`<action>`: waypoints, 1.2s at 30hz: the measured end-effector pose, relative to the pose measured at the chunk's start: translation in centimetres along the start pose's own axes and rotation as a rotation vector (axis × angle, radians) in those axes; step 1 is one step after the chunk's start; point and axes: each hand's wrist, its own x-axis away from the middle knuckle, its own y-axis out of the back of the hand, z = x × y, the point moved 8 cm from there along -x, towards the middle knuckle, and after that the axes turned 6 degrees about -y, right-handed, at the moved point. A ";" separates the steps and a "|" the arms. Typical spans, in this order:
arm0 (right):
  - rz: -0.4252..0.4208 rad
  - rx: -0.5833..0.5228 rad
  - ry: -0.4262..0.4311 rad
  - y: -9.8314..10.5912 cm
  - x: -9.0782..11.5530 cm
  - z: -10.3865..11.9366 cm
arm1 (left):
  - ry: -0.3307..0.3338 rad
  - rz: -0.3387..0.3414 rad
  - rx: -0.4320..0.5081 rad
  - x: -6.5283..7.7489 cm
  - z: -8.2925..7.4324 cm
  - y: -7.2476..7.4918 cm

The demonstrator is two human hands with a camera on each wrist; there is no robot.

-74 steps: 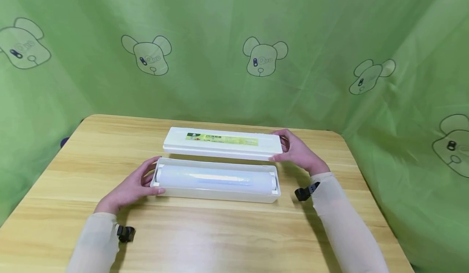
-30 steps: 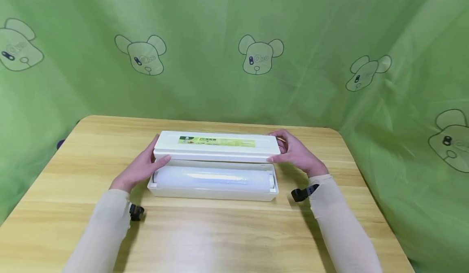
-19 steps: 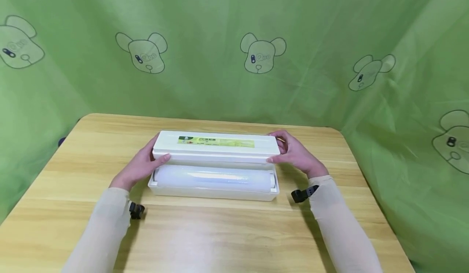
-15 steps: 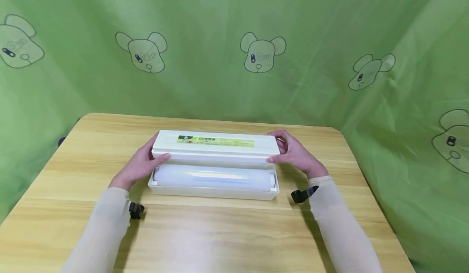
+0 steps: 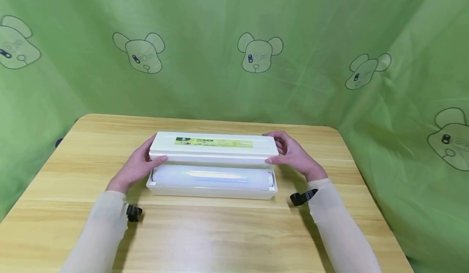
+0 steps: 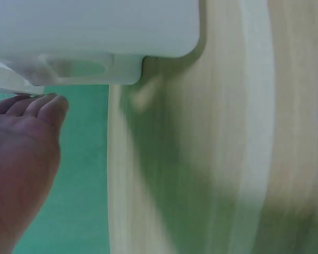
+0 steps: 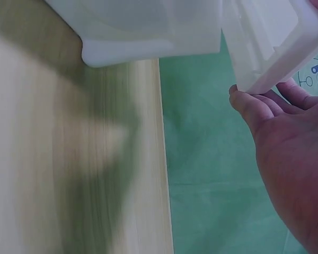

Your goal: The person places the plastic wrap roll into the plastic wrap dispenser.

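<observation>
In the head view, a long white plastic box [image 5: 212, 192] stands on the table with a roll of cling film [image 5: 212, 177] lying inside. Its white lid [image 5: 165, 143], with a yellow-green label, is raised over the box's back part and covers the rear rim. My left hand [image 5: 134, 168] grips the lid's left end, thumb on the front edge. At the other end, my right hand [image 5: 296, 156] holds the lid the same way. The right wrist view shows fingertips under the lid's corner [image 7: 270, 69], apart from the box [image 7: 143, 32]. Some fingers are hidden behind the lid.
The wooden table [image 5: 220, 232] extends around the box, its far edge close behind the lid. A green curtain [image 5: 205, 94] with bear-head drawings hangs at the back and sides. Each wrist carries a small black camera [image 5: 134, 212].
My left hand has gone from the box's left end up to the lid's left end. The lid has shifted left and closer over the box, my right hand still holding it.
</observation>
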 end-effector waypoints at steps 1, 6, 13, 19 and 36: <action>0.000 0.003 0.003 0.0 0.1 0.0 | 0.002 -0.007 0.012 0.1 0.0 0.0; -0.001 0.004 0.007 -0.2 0.5 0.2 | 0.012 -0.045 0.058 0.3 0.1 0.3; -0.006 0.007 -0.003 -0.4 1.1 0.3 | 0.008 -0.060 0.107 0.6 -0.2 0.3; 0.005 0.005 -0.010 -0.7 1.4 0.2 | -0.026 -0.074 0.194 1.0 -0.4 0.3; 0.011 0.039 0.005 -1.3 2.6 0.6 | -0.035 -0.101 0.234 1.7 -0.6 0.5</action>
